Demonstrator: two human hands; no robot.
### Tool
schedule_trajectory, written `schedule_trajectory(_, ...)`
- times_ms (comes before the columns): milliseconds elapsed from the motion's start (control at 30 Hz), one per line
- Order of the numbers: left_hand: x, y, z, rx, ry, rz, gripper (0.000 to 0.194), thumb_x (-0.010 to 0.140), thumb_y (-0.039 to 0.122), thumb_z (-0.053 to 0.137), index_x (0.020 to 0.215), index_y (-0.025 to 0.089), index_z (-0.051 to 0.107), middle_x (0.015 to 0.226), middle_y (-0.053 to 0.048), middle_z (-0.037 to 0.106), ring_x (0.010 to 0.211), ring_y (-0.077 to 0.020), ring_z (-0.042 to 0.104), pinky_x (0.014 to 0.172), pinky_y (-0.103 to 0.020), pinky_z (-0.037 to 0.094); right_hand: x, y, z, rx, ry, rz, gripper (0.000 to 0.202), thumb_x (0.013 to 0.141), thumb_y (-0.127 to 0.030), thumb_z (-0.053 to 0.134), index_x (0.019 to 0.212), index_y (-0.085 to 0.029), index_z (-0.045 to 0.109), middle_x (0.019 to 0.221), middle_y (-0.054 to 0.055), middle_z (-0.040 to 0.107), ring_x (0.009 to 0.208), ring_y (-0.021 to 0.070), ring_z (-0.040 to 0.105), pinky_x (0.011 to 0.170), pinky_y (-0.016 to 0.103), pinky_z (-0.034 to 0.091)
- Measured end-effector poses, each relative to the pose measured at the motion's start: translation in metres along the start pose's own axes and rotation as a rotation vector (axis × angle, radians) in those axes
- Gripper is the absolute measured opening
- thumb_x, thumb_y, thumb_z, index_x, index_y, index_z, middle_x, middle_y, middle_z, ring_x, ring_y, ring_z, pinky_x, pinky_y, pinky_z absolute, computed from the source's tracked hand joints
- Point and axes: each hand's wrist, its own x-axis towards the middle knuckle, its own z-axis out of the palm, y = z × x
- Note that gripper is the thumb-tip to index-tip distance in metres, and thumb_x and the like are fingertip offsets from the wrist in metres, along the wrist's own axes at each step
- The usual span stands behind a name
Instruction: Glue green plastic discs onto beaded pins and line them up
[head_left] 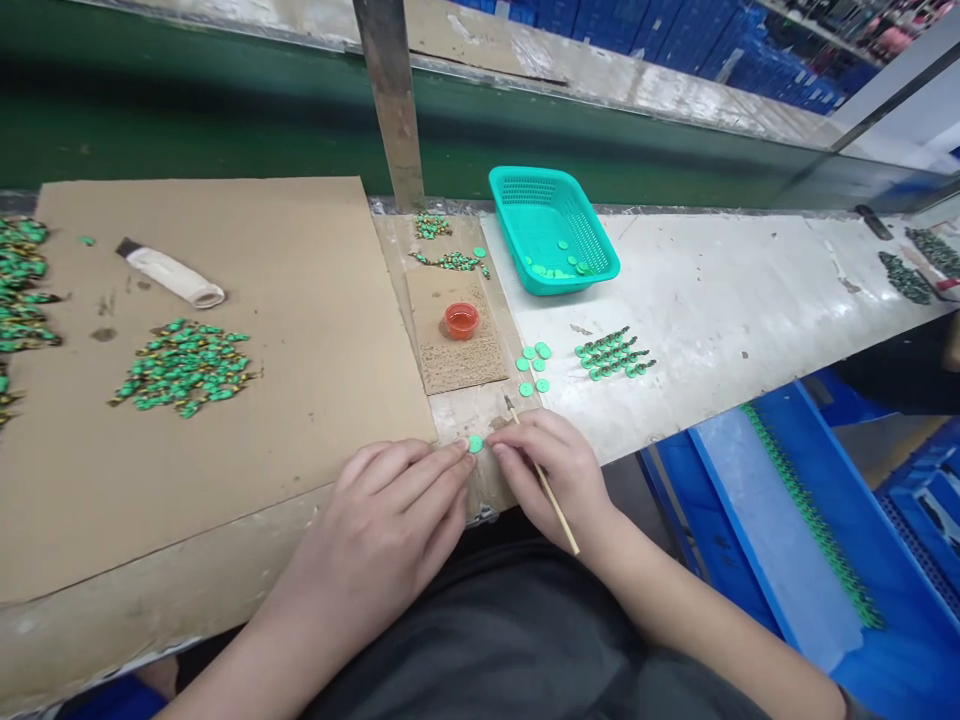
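Left hand: pinched on the green disc — hold it still.
Right hand: closed round the brush, fingertips by the disc — go gently.
Brush: tip off the disc.
Green disc: near side of the red cup.

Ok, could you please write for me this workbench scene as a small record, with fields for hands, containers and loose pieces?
Left hand: left hand, fingertips at green disc
Right hand: right hand, holding thin brush, fingertips beside the disc
Cup: red cup, on small cardboard piece
Basket: turquoise perforated basket, some green discs inside
Left side: pile of green-and-gold pieces and whitish tube, on large cardboard sheet
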Motion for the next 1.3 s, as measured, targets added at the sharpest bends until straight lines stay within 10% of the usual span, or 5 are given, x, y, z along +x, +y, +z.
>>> schedule_trajectory(1067,0.010,0.015,-0.015,0.034,-0.140,-0.095,0.023,0.113,0.021,0.070,0.130,0.027,0.083,0.143,-0.006,0.087,0.120,-0.0225,0.081,0.106,-0.043,0.065,-0.019,0.003,-0.039,0.111,0.120,-0.011,0.017,0.112,-0.015,0.071,0.114,-0.029,0.079,0.101,0.004,0.087,0.090,0.0243,0.088,0.078,0.034,0.073)
schedule_trajectory(1300,-0.028,-0.056,-0.068,0.208,0.001,-0.569,0.025,0.120,0.032,0.058,0.115,0.021,0.079,0.109,-0.008,0.083,0.105,-0.0221,0.079,0.099,-0.041,0.066,-0.021,0.010,-0.051,0.049,0.157,0.053,0.009,0.112,-0.032,0.074,0.105,-0.034,0.080,0.098,0.001,0.091,0.085,0.0254,0.091,0.076,0.031,0.075)
